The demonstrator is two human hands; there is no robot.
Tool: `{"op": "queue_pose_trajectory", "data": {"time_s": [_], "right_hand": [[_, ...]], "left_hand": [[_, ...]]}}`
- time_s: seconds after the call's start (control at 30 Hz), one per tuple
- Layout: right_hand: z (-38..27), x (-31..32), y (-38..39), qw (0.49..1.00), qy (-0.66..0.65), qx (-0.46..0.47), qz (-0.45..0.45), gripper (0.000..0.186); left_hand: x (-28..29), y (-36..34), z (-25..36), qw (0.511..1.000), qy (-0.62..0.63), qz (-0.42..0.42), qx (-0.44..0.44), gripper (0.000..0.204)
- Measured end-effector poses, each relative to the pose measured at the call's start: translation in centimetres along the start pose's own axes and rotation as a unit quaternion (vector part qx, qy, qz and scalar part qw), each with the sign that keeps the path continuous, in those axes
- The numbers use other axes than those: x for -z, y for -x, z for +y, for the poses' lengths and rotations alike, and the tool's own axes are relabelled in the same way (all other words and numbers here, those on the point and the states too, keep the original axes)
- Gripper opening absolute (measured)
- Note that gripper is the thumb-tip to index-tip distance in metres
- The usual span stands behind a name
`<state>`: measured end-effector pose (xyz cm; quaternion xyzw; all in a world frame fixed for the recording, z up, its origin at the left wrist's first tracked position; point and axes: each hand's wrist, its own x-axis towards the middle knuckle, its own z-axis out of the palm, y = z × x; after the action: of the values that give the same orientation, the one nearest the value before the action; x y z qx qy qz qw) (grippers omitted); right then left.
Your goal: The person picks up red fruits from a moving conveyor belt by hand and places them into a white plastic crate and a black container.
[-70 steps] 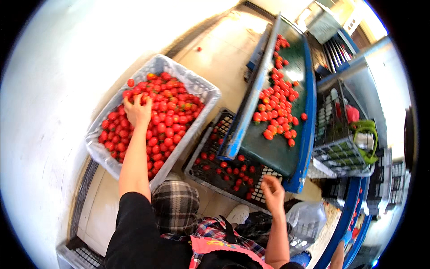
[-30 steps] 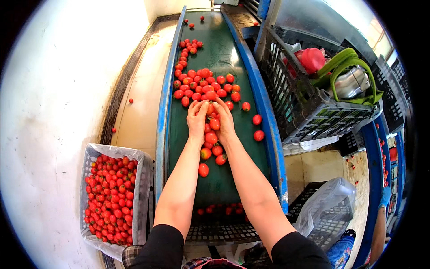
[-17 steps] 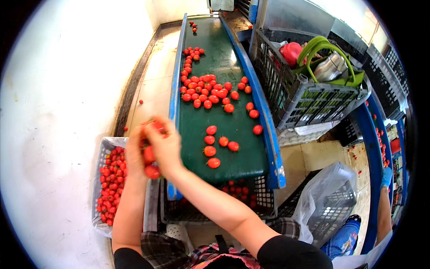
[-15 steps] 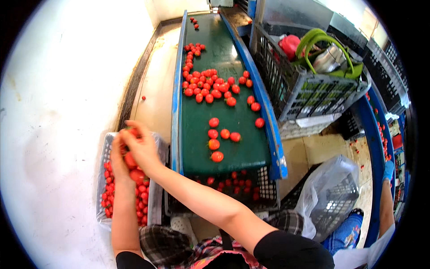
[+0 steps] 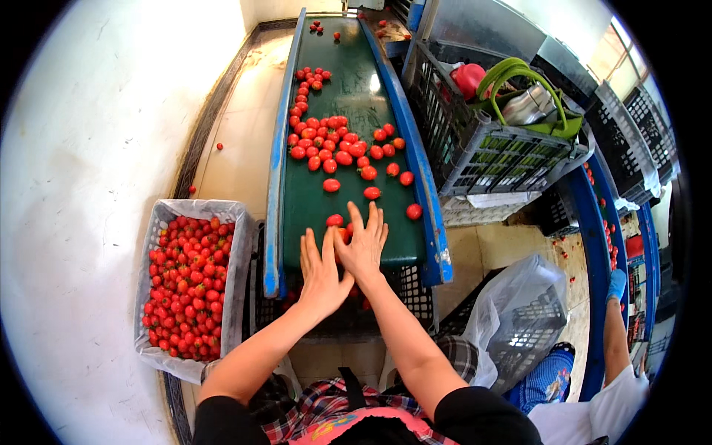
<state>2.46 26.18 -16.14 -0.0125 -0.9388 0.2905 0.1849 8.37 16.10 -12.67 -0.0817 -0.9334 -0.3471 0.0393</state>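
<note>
My left hand [image 5: 321, 276] and my right hand [image 5: 362, 245] meet at the near end of the green conveyor belt [image 5: 354, 81], fingers spread, palms down. A few red cherry tomatoes [image 5: 334, 220] lie at their fingertips, partly hidden by them. Farther up the belt lies a loose cluster of more tomatoes [image 5: 326, 141]. Left of the conveyor, a pale lined crate [image 5: 234, 267] holds many tomatoes. Under the belt's end, a black crate [image 5: 411, 297] shows a few tomatoes inside.
At right stands a black crate [image 5: 504, 148] with a green bag and steel flask. A clear plastic bag [image 5: 519, 311] sits below it. A co-worker's blue-gloved hand [image 5: 615, 285] is beside a second conveyor [image 5: 589, 311]. A white wall [image 5: 89, 185] runs along the left.
Both my hands, which held tomatoes over the left crate half a second ago, have moved right onto the belt and opened. Tomatoes on the belt have shifted toward me.
</note>
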Motion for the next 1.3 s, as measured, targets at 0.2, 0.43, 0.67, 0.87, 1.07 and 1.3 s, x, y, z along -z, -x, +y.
{"op": "queue_pose_trajectory", "data": {"time_s": [0.2, 0.43, 0.67, 0.87, 1.07, 1.3], "right_hand": [[5.6, -1.3, -8.3, 0.992, 0.04, 0.004, 0.116, 0.052], [4.0, -3.8, -18.6, 0.987, -0.032, 0.15, 0.043, 0.037], [3.8, -4.0, -22.6, 0.992, -0.03, 0.116, -0.033, 0.028], [1.3, 9.3, -8.1, 0.976, -0.152, -0.018, -0.152, 0.048], [5.3, 6.5, -1.4, 0.99, 0.108, -0.092, -0.018, 0.088], [5.5, -1.7, -8.4, 0.994, 0.058, -0.051, 0.077, 0.057]], "left_hand": [[-4.7, -8.4, -0.7, 0.998, -0.052, 0.037, 0.005, 0.086], [-6.9, -12.2, 1.0, 0.983, 0.063, 0.17, -0.03, 0.068], [-8.1, -10.1, 0.7, 0.992, -0.093, 0.078, -0.044, 0.068], [-5.3, -12.7, -3.3, 0.97, -0.091, 0.205, 0.093, 0.102], [-4.8, -14.7, -3.5, 0.975, -0.076, 0.196, 0.075, 0.107], [-5.7, -16.8, -4.5, 0.973, -0.037, 0.228, -0.018, 0.067]]}}
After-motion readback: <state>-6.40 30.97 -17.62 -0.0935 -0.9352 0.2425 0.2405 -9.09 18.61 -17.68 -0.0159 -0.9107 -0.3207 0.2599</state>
